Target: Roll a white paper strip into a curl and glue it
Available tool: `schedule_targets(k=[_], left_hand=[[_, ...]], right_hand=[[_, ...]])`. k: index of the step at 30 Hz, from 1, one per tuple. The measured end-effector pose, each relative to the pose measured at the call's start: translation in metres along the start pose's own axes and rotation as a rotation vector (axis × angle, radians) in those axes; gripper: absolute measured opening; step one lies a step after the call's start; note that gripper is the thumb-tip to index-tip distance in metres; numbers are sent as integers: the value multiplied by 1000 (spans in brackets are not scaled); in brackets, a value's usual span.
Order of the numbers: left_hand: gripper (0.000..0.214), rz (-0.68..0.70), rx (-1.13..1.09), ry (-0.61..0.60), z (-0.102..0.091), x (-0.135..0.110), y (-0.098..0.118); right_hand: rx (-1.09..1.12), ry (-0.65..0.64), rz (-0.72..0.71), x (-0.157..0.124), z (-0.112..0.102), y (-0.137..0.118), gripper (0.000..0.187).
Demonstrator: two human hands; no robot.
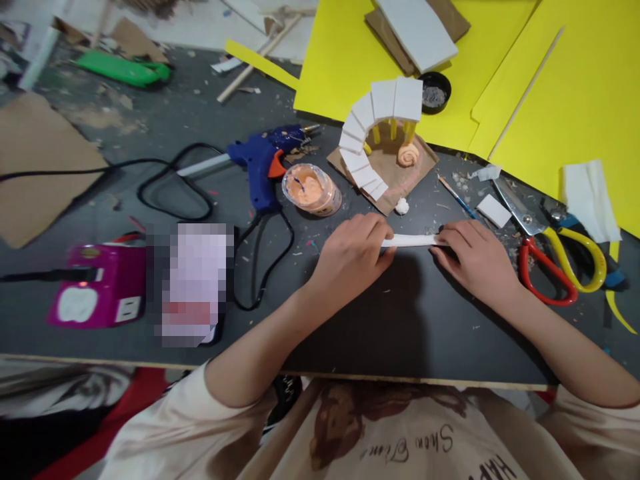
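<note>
A thin white strip (414,241), which looks like rolled clay, stretches between my two hands just above the dark table. Its left end is in the closed fingers of my left hand (356,248). My right hand (473,252) has its fingers closed on the other end. Beyond them stands a small model spiral staircase (363,127) with white steps and yellow posts on a cardboard base (395,175). A peach coil (409,155) sits on that base, and a small white lump (402,206) lies at its near corner. A tub of peach paste (314,192) is beyond my left hand.
To the left are a blue glue gun (260,160) with a looping cable, a phone (197,283) and a magenta power socket (103,287). Scissors (540,233) and a paintbrush (457,197) lie right. Yellow sheets (590,113) cover the back; a green cutter (123,69) rests far left.
</note>
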State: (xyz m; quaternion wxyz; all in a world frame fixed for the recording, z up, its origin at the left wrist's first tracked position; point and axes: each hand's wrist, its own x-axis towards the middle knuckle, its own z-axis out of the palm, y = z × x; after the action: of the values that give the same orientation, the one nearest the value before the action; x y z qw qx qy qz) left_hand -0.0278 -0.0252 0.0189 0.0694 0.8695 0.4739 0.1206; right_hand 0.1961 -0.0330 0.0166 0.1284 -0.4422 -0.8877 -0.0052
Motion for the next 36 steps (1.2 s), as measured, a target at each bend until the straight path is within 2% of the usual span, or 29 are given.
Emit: schedule_targets(k=[8,14,21,27,30,33,36], left_hand=[[14,28,20,-33,-3,0,-5],[23,-27,36,26,1,-1,-9],[19,-122,50,61,3,-1,-6],[20,-131,56,83,6,-1,-9],[16,-123,73,105,6,1,-9],[10,-9,103,131,6,2,-7],[19,147,90,149,7,2,-5]], right_hand=[[22,-47,67,1,-5,5,18],[-13,-14,123,2,-1,6,20],[-98,-21,165,4,-1,8,24],[-56,-4,201,4,-5,8,24],[18,19,224,2,-4,8,17],[67,16,86,1,1,3,34],[29,-67,-85,-1,5,-3,43]])
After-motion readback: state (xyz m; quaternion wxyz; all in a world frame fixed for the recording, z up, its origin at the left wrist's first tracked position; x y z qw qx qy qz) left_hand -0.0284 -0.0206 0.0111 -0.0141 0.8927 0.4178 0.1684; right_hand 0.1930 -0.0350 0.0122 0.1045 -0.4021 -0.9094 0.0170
